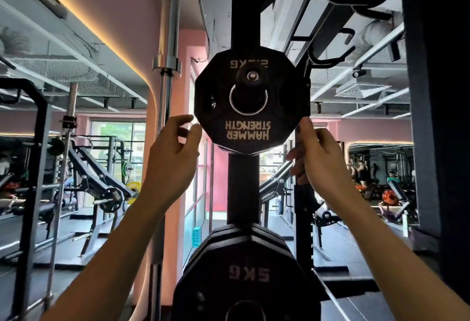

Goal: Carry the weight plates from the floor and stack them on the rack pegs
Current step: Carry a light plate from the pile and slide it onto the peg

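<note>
A small black weight plate point(251, 130) marked 2.5KG and HAMMER STRENGTH, upside down, hangs on the upper rack peg point(250, 78) of the black upright point(243, 188). My left hand point(173, 153) is just left of the plate's lower edge, fingers loosely curled, apparently clear of the plate. My right hand point(318, 153) is at the plate's lower right edge, fingertips touching the rim. Below, several black plates point(249, 275) marked 5KG sit stacked on the lower peg.
A steel barbell point(167, 71) stands upright just left of the rack. A thick black rack post point(437, 117) rises at the right. Benches and other racks fill the gym floor on both sides, with people far right.
</note>
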Available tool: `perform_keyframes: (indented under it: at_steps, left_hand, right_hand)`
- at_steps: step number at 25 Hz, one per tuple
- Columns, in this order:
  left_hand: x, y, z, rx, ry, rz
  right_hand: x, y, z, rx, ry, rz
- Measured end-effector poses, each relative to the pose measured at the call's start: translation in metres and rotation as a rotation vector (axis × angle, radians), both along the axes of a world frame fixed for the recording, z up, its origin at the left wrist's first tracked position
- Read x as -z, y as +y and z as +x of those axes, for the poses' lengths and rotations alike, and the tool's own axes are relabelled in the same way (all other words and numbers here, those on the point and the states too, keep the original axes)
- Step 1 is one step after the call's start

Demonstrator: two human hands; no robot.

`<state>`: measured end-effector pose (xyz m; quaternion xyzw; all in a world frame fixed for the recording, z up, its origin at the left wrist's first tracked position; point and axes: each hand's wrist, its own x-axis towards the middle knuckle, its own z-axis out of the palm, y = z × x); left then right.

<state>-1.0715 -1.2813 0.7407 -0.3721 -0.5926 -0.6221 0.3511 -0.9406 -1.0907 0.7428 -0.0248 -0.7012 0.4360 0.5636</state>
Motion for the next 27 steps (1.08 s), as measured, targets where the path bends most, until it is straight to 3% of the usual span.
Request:
perform_keyframes:
  at_steps: [6,17,22,27]
  left_hand:
    - [0.117,-0.025,0.040,0.098,-0.240,-0.054]
    - [0.311,-0.109,0.136,0.193,-0.628,-0.079]
    - [0.416,-0.151,0.183,0.131,-0.820,-0.218]
    - [0.516,-0.198,0.246,0.049,-1.005,-0.528]
  right_hand:
    - [0.099,-0.028,0.034,-0.100,-0.037,-0.138]
    - [0.302,-0.107,0.123,-0.123,-0.273,-0.370]
    - [0.405,-0.145,0.176,-0.051,-0.464,-0.484]
    - [0.511,-0.179,0.240,0.025,-0.760,-0.636]
